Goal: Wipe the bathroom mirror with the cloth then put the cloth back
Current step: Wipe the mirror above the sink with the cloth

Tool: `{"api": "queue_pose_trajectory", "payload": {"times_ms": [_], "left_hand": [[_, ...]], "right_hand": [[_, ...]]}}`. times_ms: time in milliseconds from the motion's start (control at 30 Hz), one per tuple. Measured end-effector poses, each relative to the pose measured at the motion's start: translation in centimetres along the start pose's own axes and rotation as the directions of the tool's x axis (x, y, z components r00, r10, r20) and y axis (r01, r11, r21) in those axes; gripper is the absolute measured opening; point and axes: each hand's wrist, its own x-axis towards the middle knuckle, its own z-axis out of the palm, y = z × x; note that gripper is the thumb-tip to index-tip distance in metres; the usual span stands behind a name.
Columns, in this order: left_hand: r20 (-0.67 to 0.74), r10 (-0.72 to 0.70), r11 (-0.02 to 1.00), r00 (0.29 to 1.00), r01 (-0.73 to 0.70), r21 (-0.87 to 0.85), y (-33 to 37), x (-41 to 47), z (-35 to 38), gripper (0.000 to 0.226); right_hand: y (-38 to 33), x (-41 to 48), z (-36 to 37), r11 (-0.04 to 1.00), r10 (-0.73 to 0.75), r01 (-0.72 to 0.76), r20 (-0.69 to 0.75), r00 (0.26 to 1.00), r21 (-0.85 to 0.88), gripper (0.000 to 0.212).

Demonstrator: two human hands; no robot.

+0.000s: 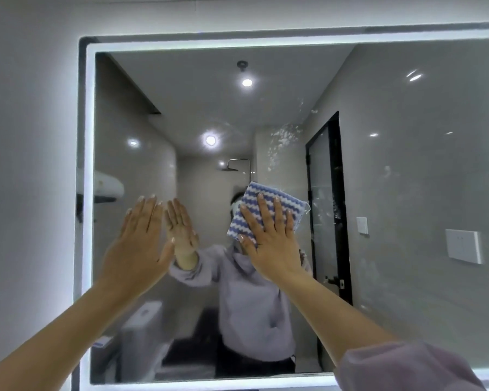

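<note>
A large bathroom mirror (407,165) with a lit white border fills the view. My right hand (268,238) lies flat, fingers spread, and presses a blue-and-white striped cloth (254,203) against the glass near the middle. My left hand (137,244) rests flat and open on the mirror to the left, fingers together, holding nothing. White foam or water spots (283,142) speckle the glass above and to the right of the cloth. The reflection shows a person in a lilac hoodie behind both hands.
Grey tiled wall (29,165) surrounds the mirror on the left. Reflected in the glass are a black-framed door (326,207), a shower head, a toilet at the lower left and wall switches at the right.
</note>
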Motion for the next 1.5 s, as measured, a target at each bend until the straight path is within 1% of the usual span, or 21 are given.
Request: {"api": "queue_pose_trajectory", "payload": {"times_ms": [167, 267, 367, 467, 567, 767, 867, 967, 1033, 1100, 1200, 1267, 1367, 1500], "left_hand": [[-0.018, 0.013, 0.999, 1.0, -0.013, -0.029, 1.3, 1.4, 0.3, 0.078], [-0.009, 0.028, 0.998, 1.0, -0.029, -0.048, 2.0, 2.2, 0.8, 0.076], [-0.014, 0.058, 0.998, 0.998, -0.059, -0.033, 2.1, 2.8, 1.5, 0.072], [-0.007, 0.055, 0.998, 0.998, -0.055, -0.017, 1.7, 3.4, 2.5, 0.082], [-0.028, 0.036, 0.998, 0.999, -0.038, -0.046, 1.4, 4.2, 3.9, 0.096], [-0.103, -0.047, 0.982, 0.994, 0.027, -0.188, 2.0, 5.9, 5.3, 0.094], [-0.088, -0.059, 0.984, 0.994, 0.043, -0.175, 2.3, 5.9, 6.5, 0.091], [-0.12, -0.056, 0.99, 0.991, 0.04, -0.132, 2.2, 5.9, 7.3, 0.09], [-0.136, -0.048, 0.994, 0.99, 0.034, -0.102, 2.0, 5.9, 7.5, 0.089], [-0.142, -0.033, 0.996, 0.989, 0.021, -0.081, 1.8, 5.9, 7.7, 0.088], [-0.158, -0.015, 0.998, 0.987, 0.006, -0.059, 1.5, 5.9, 8.1, 0.087], [-0.171, -0.014, 0.998, 0.985, 0.004, -0.06, 1.4, 5.9, 8.4, 0.086], [-0.172, -0.025, 0.997, 0.985, 0.013, -0.069, 1.5, 5.9, 8.8, 0.086], [-0.165, -0.023, 0.998, 0.986, 0.013, -0.062, 1.6, 6.0, 9.1, 0.085]], "right_hand": [[0.4, 0.0, -0.4, 0.999, -0.032, 0.032, 0.018, 0.999, -0.029, 0.065], [0.5, 0.1, -0.5, 0.998, -0.031, 0.032, 0.022, 0.999, -0.046, 0.064], [0.4, 0.1, -0.3, 0.997, -0.023, 0.024, 0.007, 1.0, -0.072, 0.059], [0.5, 0.3, -0.1, 0.995, -0.042, 0.04, -0.02, 0.999, -0.089, 0.06], [1.0, 1.3, -0.3, 0.989, -0.086, 0.078, -0.061, 0.994, -0.129, 0.059], [1.6, 4.1, -1.3, 0.978, -0.159, 0.141, -0.112, 0.981, -0.153, 0.057], [2.0, 5.2, -1.7, 0.97, -0.192, 0.17, -0.122, 0.974, -0.172, 0.056], [2.7, 6.2, -2.0, 0.956, -0.237, 0.21, -0.118, 0.964, -0.204, 0.056], [3.7, 7.1, -2.6, 0.939, -0.26, 0.227, -0.099, 0.961, -0.257, 0.055], [5.5, 8.4, -3.6, 0.94, -0.226, 0.191, -0.097, 0.969, -0.282, 0.055], [8.4, 9.7, -5.5, 0.978, -0.059, 0.027, -0.151, 0.987, -0.209, 0.056], [9.4, 10.1, -6.2, 0.983, 0.026, -0.057, -0.171, 0.985, -0.177, 0.058], [8.9, 10.2, -6.2, 0.983, 0.093, -0.123, -0.21, 0.973, -0.134, 0.056], [8.1, 10.3, -5.4, 0.981, 0.146, -0.171, -0.234, 0.961, -0.09, 0.054]]}}
